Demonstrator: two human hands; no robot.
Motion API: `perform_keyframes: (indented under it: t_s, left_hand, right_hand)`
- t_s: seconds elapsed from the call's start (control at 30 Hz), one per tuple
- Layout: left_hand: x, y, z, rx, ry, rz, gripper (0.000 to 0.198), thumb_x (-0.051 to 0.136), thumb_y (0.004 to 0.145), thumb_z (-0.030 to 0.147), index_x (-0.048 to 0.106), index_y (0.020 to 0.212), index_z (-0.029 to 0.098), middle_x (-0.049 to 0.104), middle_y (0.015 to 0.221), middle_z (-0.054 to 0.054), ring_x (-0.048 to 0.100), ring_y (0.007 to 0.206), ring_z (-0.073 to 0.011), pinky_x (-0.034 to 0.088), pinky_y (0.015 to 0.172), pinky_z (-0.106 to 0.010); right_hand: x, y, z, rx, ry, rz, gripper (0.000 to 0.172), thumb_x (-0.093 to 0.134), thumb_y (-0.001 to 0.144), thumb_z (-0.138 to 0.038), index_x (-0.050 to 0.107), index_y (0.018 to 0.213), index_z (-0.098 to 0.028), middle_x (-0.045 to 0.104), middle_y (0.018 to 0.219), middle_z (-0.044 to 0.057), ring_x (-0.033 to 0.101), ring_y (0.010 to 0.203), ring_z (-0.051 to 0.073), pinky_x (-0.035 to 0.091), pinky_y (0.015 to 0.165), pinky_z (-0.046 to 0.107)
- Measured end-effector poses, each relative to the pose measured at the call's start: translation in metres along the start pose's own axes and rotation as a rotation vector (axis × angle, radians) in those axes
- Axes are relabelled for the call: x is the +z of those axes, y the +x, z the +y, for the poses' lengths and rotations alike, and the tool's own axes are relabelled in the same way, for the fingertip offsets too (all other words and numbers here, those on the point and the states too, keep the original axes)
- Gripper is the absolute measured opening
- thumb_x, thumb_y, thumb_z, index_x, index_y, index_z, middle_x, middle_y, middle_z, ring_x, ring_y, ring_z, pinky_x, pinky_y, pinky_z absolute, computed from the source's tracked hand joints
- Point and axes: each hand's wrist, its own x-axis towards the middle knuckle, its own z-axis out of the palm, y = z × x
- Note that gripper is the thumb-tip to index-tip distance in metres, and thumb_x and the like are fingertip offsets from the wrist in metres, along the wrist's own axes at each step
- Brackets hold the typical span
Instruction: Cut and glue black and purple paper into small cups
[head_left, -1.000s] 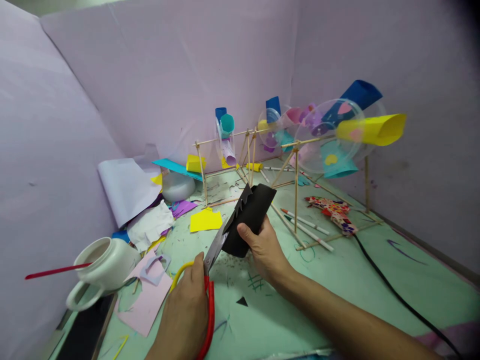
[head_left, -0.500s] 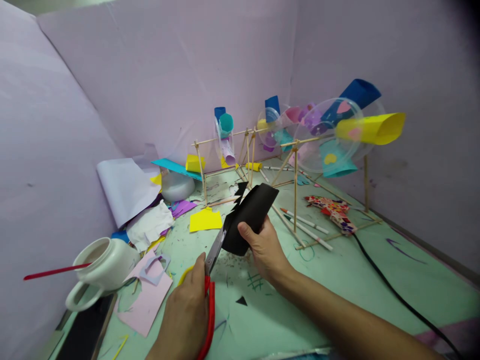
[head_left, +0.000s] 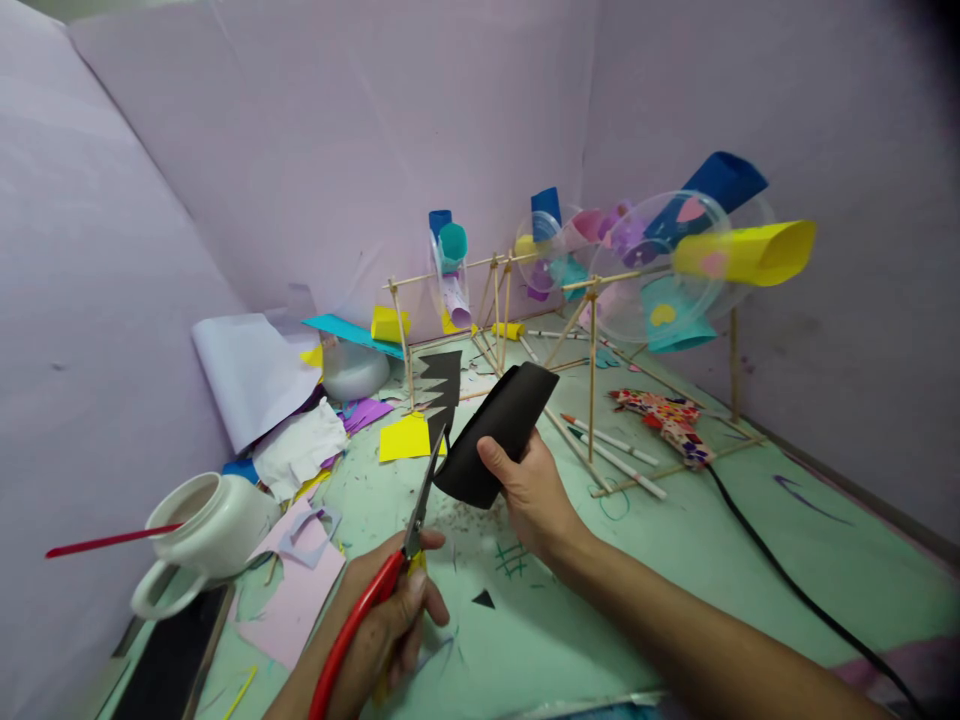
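In my left hand (head_left: 394, 610) is a pair of scissors (head_left: 390, 585) with red and yellow handles, the fingers closed around them. Its blades point up to the lower left edge of a curled sheet of black paper (head_left: 499, 435). My right hand (head_left: 536, 490) grips that sheet, thumb on the front, the other fingers mostly hidden behind. A jagged, tooth-edged black strip (head_left: 442, 385) hangs off to the sheet's left, its lower end beside the blade tips. One small black paper triangle (head_left: 484, 599) lies on the table below.
Wooden-stick frames (head_left: 592, 370) with paper-cup wheels (head_left: 690, 265) stand at the back and right. A patterned glue gun (head_left: 667, 425) trails a black cord. Pencils (head_left: 619, 460) lie near it. At left are a white teapot-like mug (head_left: 217, 530), a phone (head_left: 172, 655) and paper scraps (head_left: 300, 600).
The scissors have turned in my left hand and swung lower. The jagged black strip has swung out to the left, away from the sheet. My right hand has barely moved.
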Motion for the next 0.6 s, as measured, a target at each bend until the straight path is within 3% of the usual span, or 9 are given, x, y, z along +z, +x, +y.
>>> perform_keyframes:
  t_s: [0.07, 0.17, 0.3, 0.47, 0.6]
  left_hand:
    - [0.001, 0.0, 0.0, 0.009, 0.026, 0.007, 0.047, 0.045, 0.079, 0.048, 0.045, 0.113, 0.016, 0.063, 0.064, -0.002, 0.052, 0.044, -0.0117, 0.041, 0.044, -0.023]
    - [0.001, 0.0, 0.003, 0.071, 0.292, 0.078, 0.04, 0.046, 0.079, 0.044, 0.048, 0.11, 0.019, 0.064, 0.073, -0.003, 0.06, 0.065, -0.0178, 0.046, 0.063, -0.028]
    - [-0.001, -0.002, 0.007, 0.054, 0.583, 0.127, 0.041, 0.033, 0.085, 0.038, 0.043, 0.121, 0.022, 0.067, 0.09, -0.006, 0.062, 0.069, -0.0203, 0.046, 0.065, -0.031]
    - [0.001, -0.003, 0.007, 0.101, 0.826, 0.186, 0.042, 0.028, 0.086, 0.027, 0.044, 0.122, 0.014, 0.065, 0.106, -0.015, 0.062, 0.093, -0.0249, 0.047, 0.077, -0.034]
    - [0.002, -0.005, 0.004, 0.114, 0.927, 0.222, 0.039, 0.028, 0.086, 0.023, 0.045, 0.12, 0.016, 0.066, 0.104, -0.014, 0.063, 0.093, -0.0239, 0.048, 0.076, -0.034]
  right_hand:
    - [0.0, -0.001, -0.002, -0.005, -0.004, -0.005, 0.048, 0.074, 0.063, -0.034, 0.051, 0.103, -0.023, 0.064, 0.097, 0.002, 0.06, 0.087, 0.019, 0.049, 0.08, 0.035]
    - [0.0, -0.001, -0.005, -0.041, -0.059, 0.006, 0.051, 0.075, 0.061, -0.035, 0.051, 0.104, -0.022, 0.064, 0.097, 0.002, 0.061, 0.086, 0.019, 0.049, 0.081, 0.035]
    - [0.001, -0.002, -0.01, -0.101, -0.135, 0.051, 0.053, 0.076, 0.058, -0.034, 0.05, 0.102, -0.021, 0.065, 0.094, 0.003, 0.061, 0.084, 0.02, 0.048, 0.08, 0.035]
    - [0.005, -0.003, -0.019, -0.138, -0.2, 0.135, 0.053, 0.077, 0.055, -0.03, 0.049, 0.098, -0.022, 0.065, 0.089, 0.001, 0.06, 0.084, 0.021, 0.047, 0.08, 0.037]
    - [0.006, -0.005, -0.022, -0.144, -0.231, 0.152, 0.052, 0.078, 0.054, -0.028, 0.049, 0.097, -0.022, 0.064, 0.088, 0.001, 0.059, 0.084, 0.021, 0.047, 0.08, 0.037]
